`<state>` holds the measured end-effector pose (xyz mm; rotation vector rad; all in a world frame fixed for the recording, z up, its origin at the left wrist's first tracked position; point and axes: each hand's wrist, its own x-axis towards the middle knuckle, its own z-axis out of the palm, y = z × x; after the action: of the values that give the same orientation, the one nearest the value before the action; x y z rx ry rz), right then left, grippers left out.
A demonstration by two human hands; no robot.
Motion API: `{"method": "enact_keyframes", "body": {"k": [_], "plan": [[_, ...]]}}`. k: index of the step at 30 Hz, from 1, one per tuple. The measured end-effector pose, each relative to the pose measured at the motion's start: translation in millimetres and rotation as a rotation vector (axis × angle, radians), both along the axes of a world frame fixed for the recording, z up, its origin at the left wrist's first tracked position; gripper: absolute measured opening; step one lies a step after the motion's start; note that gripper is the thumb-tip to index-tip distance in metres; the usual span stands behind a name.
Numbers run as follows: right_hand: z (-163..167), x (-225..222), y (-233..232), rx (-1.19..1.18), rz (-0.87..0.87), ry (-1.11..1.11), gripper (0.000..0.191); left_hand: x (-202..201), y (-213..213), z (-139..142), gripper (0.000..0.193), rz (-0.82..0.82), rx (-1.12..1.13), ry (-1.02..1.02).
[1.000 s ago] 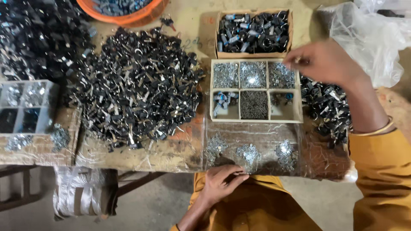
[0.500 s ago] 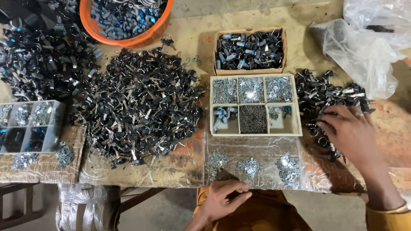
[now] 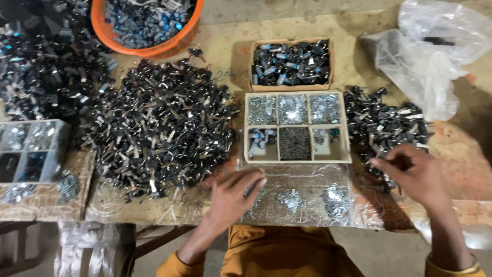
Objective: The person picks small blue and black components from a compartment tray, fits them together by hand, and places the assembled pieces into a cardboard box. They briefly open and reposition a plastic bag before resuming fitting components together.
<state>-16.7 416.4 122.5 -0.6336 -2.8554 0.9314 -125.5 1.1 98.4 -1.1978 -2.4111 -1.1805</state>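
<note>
While the right hand point(image 3: 417, 177) was spread flat over the small heap of black parts point(image 3: 384, 125) half a second ago, it has now drawn back to the near edge of that heap, its fingers point(image 3: 382, 165) curled and pinched toward the thumb; something dark may sit between them, but I cannot tell for sure from where I stand. The left hand point(image 3: 233, 197) has come up from the person's lap onto the clear plastic sheet point(image 3: 302, 177) at the front of the counter point(image 3: 225, 41), fingers loosely bent and open, tips resting near the leftmost of three little clusters of shiny metal bits point(image 3: 292, 199); it holds nothing I can make out.

Just beyond the sheet sits the six-compartment wooden tray point(image 3: 297, 127), silvery pieces in its far row, a dark fill in the near middle cell. Behind it is a cardboard box point(image 3: 291, 64) of dark cylinders. A big heap of black and silver parts point(image 3: 159, 125) lies left of the tray, an orange tub point(image 3: 146, 23) beyond that, and a crumpled clear bag point(image 3: 435, 56) at the far right. The view has also shifted slightly since then, showing more of the counter's near edge.
</note>
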Motion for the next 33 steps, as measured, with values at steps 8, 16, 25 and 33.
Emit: {"method": "enact_keyframes", "body": {"k": [8, 16, 25, 33], "plan": [[26, -20, 30, 0.09, 0.242, 0.127, 0.024, -24, 33, 73, 0.012, 0.027, -0.048, 0.006], [16, -83, 142, 0.193, -0.053, 0.349, 0.032, -34, 111, 103, 0.022, -0.25, -0.005, -0.184], [27, -102, 63, 0.162, 0.479, 0.457, 0.029, -100, 312, 55, 0.067, -0.183, 0.202, -0.68], [57, -79, 76, 0.217, 0.05, 0.806, 0.03, -129, 377, 11, 0.033, -0.046, 0.239, -0.938]]}}
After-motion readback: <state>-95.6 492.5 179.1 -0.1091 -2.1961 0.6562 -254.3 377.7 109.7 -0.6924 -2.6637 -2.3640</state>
